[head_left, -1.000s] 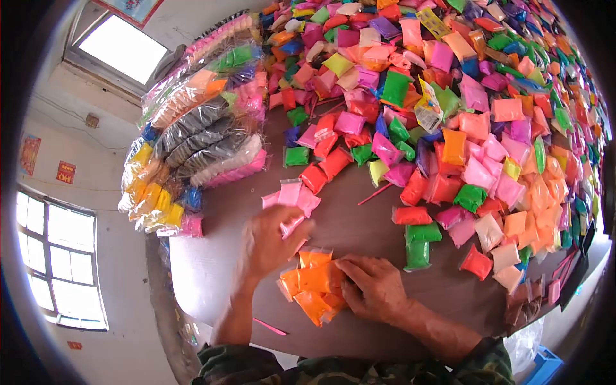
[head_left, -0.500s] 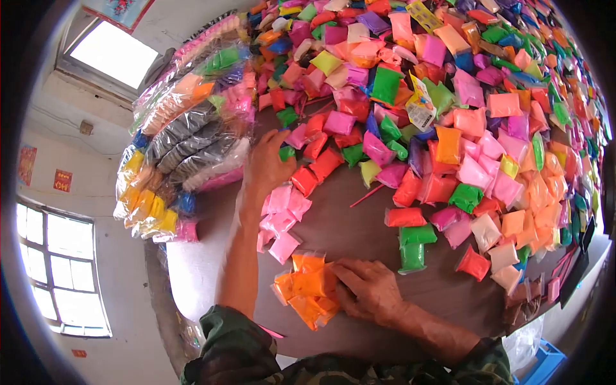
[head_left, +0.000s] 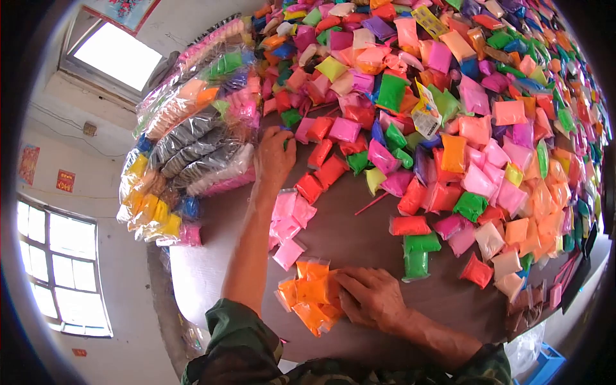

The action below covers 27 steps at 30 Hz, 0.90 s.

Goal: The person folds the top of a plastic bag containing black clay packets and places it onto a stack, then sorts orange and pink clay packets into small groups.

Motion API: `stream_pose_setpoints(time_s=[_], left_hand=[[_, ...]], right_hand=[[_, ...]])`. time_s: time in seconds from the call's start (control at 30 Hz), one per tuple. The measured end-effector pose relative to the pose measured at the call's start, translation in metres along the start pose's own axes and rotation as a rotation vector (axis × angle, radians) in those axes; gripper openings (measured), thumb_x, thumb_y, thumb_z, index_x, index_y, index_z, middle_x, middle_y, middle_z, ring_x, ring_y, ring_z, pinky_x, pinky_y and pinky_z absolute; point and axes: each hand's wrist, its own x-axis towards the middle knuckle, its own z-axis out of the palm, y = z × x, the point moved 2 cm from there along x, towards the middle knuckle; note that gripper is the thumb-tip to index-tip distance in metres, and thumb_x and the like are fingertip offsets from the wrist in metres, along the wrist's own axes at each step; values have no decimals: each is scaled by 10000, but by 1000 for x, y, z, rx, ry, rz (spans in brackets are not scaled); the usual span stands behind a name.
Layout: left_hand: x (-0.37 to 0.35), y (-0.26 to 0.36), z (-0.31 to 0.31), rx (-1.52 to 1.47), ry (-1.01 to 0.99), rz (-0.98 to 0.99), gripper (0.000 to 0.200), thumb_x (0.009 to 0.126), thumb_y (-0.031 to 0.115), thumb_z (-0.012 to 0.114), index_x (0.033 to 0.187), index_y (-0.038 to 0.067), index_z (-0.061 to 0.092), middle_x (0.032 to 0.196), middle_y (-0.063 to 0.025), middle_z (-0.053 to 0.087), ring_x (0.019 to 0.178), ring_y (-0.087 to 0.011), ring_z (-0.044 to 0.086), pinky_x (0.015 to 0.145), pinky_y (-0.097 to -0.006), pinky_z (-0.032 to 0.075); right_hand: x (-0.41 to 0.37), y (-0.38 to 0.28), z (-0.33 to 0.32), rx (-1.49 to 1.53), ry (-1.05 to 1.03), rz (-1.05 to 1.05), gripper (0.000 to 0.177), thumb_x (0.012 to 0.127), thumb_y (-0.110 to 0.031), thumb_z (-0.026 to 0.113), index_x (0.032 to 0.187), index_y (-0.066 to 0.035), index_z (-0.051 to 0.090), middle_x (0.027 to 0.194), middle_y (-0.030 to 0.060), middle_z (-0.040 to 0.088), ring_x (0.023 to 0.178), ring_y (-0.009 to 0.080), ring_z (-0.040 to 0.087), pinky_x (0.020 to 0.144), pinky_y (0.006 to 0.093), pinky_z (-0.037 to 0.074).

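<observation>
Found right hand (head_left: 371,296) palm down near the close edge of the table (head_left: 346,234), fingers spread and lying flat, closed round nothing. Noted its fingertips touching the orange packets (head_left: 307,292), stacked loosely just left of that hand, overlapping and partly fanned out on the table top.

Found left hand (head_left: 274,159) stretched well beyond the right hand, arm fully extended, fingers curled downward at the near rim of the pile (head_left: 487,128). Could not determine any hold under those fingers, owing to the back of the hand covering them.

Recorded pink packets (head_left: 287,221) between the two hands, just beside the left forearm, touching one another. Recorded red packets (head_left: 321,176) just right of the left hand, lying tilted and close together. Logged green packets (head_left: 417,253) to the right of the right hand, apart from it, two lying together. Logged a thin pink stick (head_left: 372,204) on bare table beyond the right hand, clear of both hands.

Logged bundles (head_left: 192,144) of packets in clear wrap, stacked just left of the left hand; contact with that hand not determinable. Noted the pile, in mixed colours, covering the table beyond and to the right of both hands
</observation>
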Motion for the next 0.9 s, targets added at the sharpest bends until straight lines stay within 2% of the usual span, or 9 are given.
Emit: stream_pose_setpoints(time_s=[0.13, 0.27, 0.47, 0.57, 0.67, 0.77, 0.9], left_hand=[[5, -4, 9, -60, 89, -20, 250, 908, 165, 717, 1103, 9, 727, 1271, -218, 660, 1141, -422, 663, 962, -491, 541], [6, 0, 6, -31, 87, -22, 323, 897, 178, 728, 1167, 5, 691, 1273, -224, 658, 1155, -429, 652, 982, -493, 527], [11, 2, 7, -37, 108, -172, 561, 848, 217, 783, 1330, 5, 590, 1233, -250, 685, 1114, -414, 676, 958, -483, 532], [12, 3, 8, -148, 189, -183, 545, 827, 164, 805, 1303, 11, 588, 1214, -227, 673, 1052, -401, 675, 917, -488, 534], [8, 17, -4, -261, 225, -225, 556, 821, 164, 816, 1308, 12, 594, 1194, -202, 682, 987, -352, 681, 873, -451, 546], [8, 23, -10, -318, 239, -171, 525, 834, 137, 799, 1303, 8, 603, 1183, -185, 690, 937, -315, 674, 840, -427, 550], [8, 20, -13, -400, 231, -128, 470, 859, 109, 769, 1290, 6, 613, 1181, -181, 692, 973, -329, 680, 866, -426, 550]], right_hand=[[5, -3, -3, -6, 86, -37, 343, 802, -102, 763, 1138, -64, 706, 1134, 105, 729, 862, 293, 726, 690, 426, 544], [4, -1, -2, -10, 63, -26, 338, 804, -109, 766, 1135, -62, 711, 1136, 103, 729, 862, 294, 724, 698, 424, 545], [3, -1, -2, -3, 49, -20, 350, 802, -112, 767, 1144, -62, 714, 1151, 98, 725, 887, 290, 726, 717, 423, 551], [4, -2, -4, -2, 47, -18, 354, 798, -111, 770, 1145, -62, 716, 1156, 100, 724, 907, 290, 729, 732, 425, 557], [2, 0, -2, -4, 57, -19, 359, 795, -111, 772, 1146, -62, 716, 1156, 104, 723, 919, 292, 731, 741, 425, 561], [1, 0, -2, -1, 55, -20, 361, 792, -109, 775, 1145, -61, 718, 1154, 108, 723, 922, 293, 732, 743, 425, 561], [3, -2, -3, 0, 59, -17, 362, 788, -109, 781, 1141, -63, 720, 1144, 108, 724, 912, 296, 732, 737, 422, 559]])
